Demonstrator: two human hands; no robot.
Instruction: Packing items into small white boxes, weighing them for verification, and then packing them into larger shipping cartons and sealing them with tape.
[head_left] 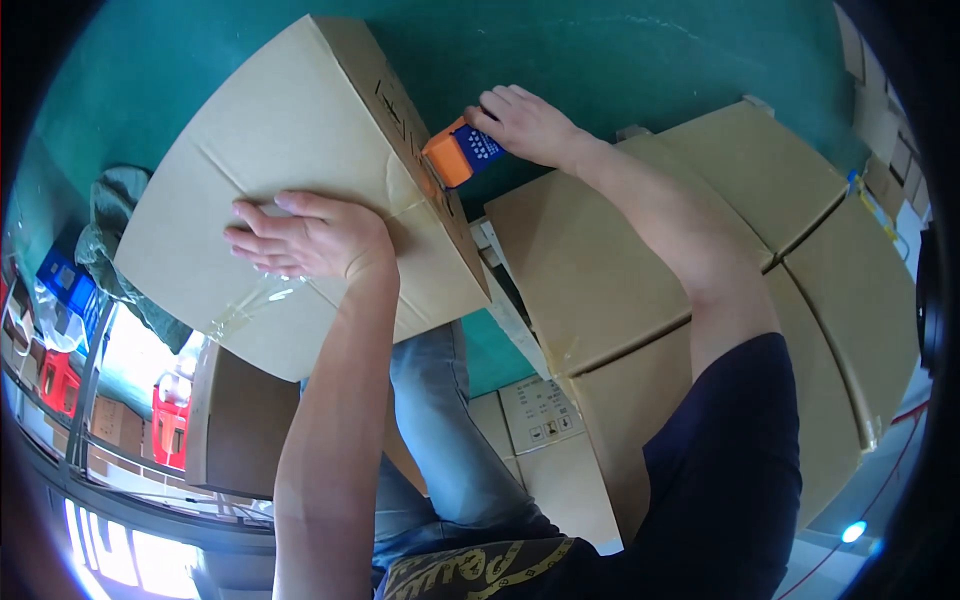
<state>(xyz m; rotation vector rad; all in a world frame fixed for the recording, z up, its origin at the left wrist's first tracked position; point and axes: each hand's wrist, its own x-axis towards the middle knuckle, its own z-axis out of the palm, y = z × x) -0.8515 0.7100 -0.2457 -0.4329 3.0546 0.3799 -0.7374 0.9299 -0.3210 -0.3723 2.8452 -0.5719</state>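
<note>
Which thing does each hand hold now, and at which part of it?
The right hand holds the orange tape dispenser by its rear end. The left hand holds nothing; it presses flat on the cardboard box.

- A brown cardboard box (300,160) is seen tilted, its top flaps closed, with clear tape laid along the seam and down its near edge.
- An orange and blue tape dispenser (460,152) is pressed against the box's far side edge.

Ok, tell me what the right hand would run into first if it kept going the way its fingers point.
The right hand points left, holding an orange and blue tape dispenser against the cardboard box. The dispenser already touches the box's right edge, so the box comes first; depth is hard to judge here.
</note>
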